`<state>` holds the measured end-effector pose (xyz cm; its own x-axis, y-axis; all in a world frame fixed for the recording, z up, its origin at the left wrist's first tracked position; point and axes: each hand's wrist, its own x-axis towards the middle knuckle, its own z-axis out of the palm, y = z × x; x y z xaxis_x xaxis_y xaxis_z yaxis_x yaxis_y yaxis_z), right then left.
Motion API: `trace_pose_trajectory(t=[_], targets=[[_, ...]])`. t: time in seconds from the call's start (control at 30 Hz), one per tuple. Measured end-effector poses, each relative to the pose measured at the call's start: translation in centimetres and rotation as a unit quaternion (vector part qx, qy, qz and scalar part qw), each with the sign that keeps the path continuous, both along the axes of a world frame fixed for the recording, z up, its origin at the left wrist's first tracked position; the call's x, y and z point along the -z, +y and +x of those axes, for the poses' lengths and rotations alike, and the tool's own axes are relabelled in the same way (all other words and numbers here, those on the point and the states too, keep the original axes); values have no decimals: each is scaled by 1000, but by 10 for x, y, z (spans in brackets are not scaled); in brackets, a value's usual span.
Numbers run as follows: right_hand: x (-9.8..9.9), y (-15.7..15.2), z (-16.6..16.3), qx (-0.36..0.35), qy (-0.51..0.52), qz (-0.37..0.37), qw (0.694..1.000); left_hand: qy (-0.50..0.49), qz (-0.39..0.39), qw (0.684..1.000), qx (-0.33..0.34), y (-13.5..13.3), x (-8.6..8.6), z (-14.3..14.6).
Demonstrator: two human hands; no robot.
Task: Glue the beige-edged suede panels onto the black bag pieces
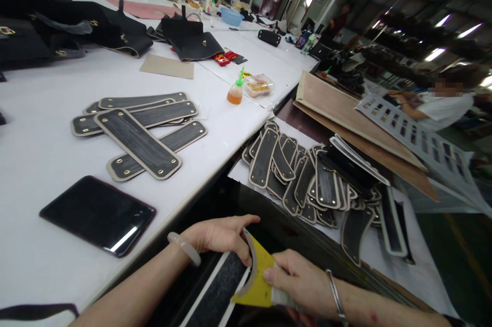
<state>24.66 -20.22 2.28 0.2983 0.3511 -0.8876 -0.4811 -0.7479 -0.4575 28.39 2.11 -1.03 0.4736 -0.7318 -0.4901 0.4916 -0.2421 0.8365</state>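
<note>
A black strip with pale edges (215, 291) runs up from the bottom of the view, below the table's edge. My left hand (225, 234), with a pale bangle at its wrist, grips the strip's far end, index finger stretched out. The fingers of my right hand (298, 276) are wrapped round a yellow scraper (259, 270) with a curved, greyish edge. That edge lies against the strip, close to my left fingertips. Part of the scraper's handle is hidden in my palm.
On the white table (215, 147) lie a dark tablet (98, 214) and several black panels (138, 142) with rivets. More panels (302, 173) are piled to the right, near brown boards (353, 117). A small bottle (235, 92) stands farther back. A person (442, 104) is at right.
</note>
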Motion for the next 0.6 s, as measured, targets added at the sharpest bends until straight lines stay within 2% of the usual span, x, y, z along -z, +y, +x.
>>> trace_pose_trajectory(t=[0.2, 0.37, 0.5, 0.6], targets=[[3, 5, -6, 6, 2, -1, 1000, 54, -54, 996, -41, -2, 2, -2], [2, 18, -5, 20, 10, 20, 1000, 50, -83, 989, -109, 0, 2, -7], [4, 33, -13, 29, 38, 35, 998, -14, -44, 988, -148, 5, -6, -14], [9, 43, -28, 68, 39, 47, 996, -75, 12, 984, -158, 8, -17, -18]])
